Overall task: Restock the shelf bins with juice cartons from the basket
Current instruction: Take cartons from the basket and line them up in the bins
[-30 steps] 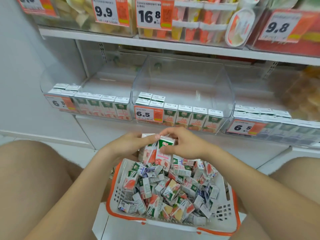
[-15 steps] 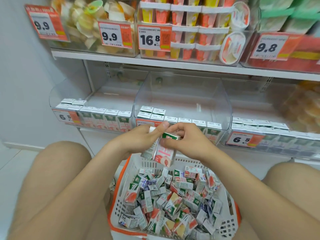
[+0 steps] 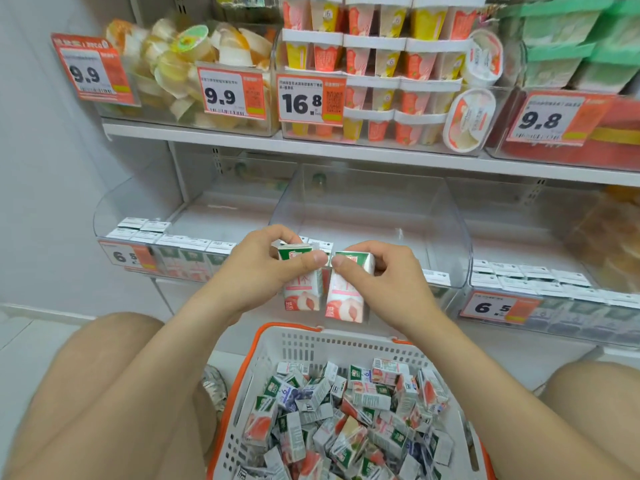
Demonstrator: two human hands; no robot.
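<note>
Head view: "6.5" tag [image 3: 498, 308] on bin [image 3: 585, 315]

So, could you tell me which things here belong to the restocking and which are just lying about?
Job: left hand, right hand, the left carton and right carton they hold, basket, middle bin.
Lying about: jelly cups, pudding packs, price tags.

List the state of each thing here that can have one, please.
Left hand, grips an upright peach juice carton.
Right hand, grips a second carton, upright, beside it.
Basket, holds many loose juice cartons.
Middle shelf bin, mostly empty, cartons only near its front.
</note>
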